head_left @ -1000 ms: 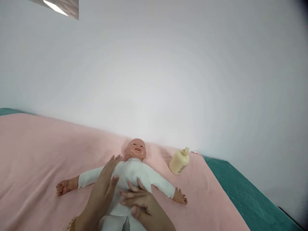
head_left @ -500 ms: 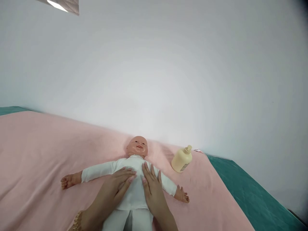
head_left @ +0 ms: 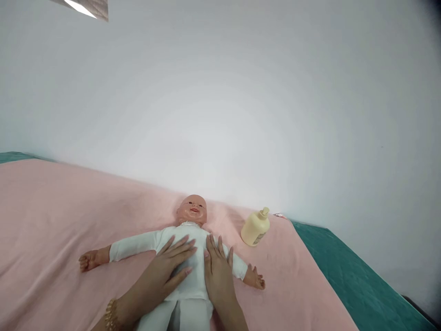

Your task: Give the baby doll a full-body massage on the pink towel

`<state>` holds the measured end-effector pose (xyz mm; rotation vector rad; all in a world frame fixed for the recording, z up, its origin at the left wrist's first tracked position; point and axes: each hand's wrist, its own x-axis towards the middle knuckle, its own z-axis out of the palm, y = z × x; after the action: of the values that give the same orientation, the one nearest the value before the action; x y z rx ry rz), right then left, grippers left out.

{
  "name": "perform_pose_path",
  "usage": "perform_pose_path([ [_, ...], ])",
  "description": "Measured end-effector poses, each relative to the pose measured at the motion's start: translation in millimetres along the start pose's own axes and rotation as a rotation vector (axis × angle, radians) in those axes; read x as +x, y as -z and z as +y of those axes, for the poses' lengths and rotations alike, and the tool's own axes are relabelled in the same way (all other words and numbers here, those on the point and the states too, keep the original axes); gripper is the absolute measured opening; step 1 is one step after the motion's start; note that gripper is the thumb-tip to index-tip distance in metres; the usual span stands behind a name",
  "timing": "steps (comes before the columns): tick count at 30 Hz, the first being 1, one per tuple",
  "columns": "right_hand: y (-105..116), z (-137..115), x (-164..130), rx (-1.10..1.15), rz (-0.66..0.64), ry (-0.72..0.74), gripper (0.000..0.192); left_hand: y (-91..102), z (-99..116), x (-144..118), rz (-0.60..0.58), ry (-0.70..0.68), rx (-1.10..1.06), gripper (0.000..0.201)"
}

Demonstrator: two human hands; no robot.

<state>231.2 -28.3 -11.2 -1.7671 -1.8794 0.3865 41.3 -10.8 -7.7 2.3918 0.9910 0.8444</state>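
Low in the middle of the frame, a baby doll (head_left: pixel 188 239) in white clothes, flat on its back on a pink blanket (head_left: pixel 51 220), arms out to both sides, head toward the wall. Left hand (head_left: pixel 165 271) flat on the doll's chest, fingers (head_left: pixel 179 250) long and spread a little, holding nothing, a gold bracelet (head_left: pixel 110 313) at the wrist; right hand (head_left: pixel 217 271) flat just beside it on the doll's other side, fingers straight and a bit apart, only pressing on the white cloth. Right of the doll's head, a yellow bottle (head_left: pixel 255 228) tipped on the blanket, near the green sheet (head_left: pixel 344 285) at the lower right.
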Motion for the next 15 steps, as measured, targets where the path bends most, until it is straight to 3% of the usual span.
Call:
perform_pose_path([
  [5, -1.0, -1.7, -0.4, 0.001, 0.009, -0.009, 0.050, -15.7, -18.6, -0.8, 0.177, 0.194, 0.077, 0.046],
  [8, -0.6, -1.6, -0.1, -0.009, -0.014, -0.016, 0.051, -20.9, -24.1, -1.5, 0.223, 0.297, 0.080, 0.047],
  [12, 1.3, -1.8, -1.3, 0.017, 0.006, 0.002, 0.051, -23.1, -25.9, -1.7, 0.257, 0.313, 0.042, 0.048],
  [15, 9.7, -9.4, -6.5, 0.182, -0.016, 0.160, 0.048, -21.3, -23.8, -1.8, 0.325, 0.309, -0.041, 0.047],
])
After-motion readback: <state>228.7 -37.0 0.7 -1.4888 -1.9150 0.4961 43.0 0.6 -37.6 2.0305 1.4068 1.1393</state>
